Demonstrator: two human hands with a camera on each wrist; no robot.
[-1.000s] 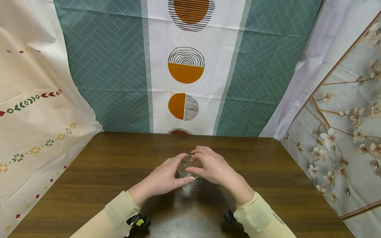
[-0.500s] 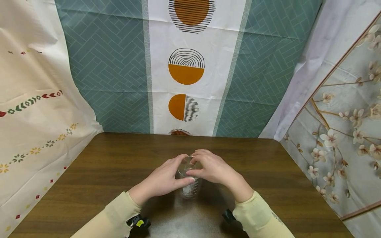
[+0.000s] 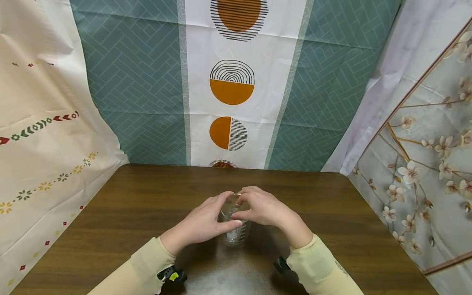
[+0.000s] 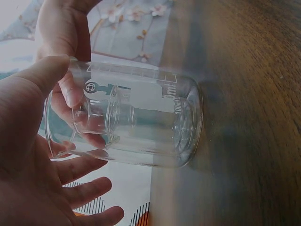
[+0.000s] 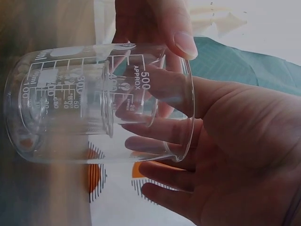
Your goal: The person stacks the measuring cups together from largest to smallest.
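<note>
A clear glass beaker (image 3: pixel 236 237), marked up to 500 in white, stands upright on the table. My left hand (image 3: pixel 204 219) holds it at the rim, thumb (image 4: pixel 44 75) on the near side and fingers spread round the far side. Inside it sits a smaller beaker (image 5: pixel 107 120), its rim well below the large one's. My right hand (image 3: pixel 263 207) reaches over the top, with thumb and fingers inside the large beaker. Between them they pinch the smallest beaker (image 5: pixel 133 102), which overlaps the middle one in the right wrist view.
The brown wood-grain table (image 3: pixel 147 192) stretches out round the beakers. Behind it hangs a teal and white cloth (image 3: pixel 151 82) with orange circles. A cream embroidered cloth (image 3: pixel 44 164) closes off the left side, and a floral one (image 3: pixel 424 196) the right.
My right hand has sunk slightly over the large beaker, most of it in the first half second. The left hand and the large beaker have stayed in place.
</note>
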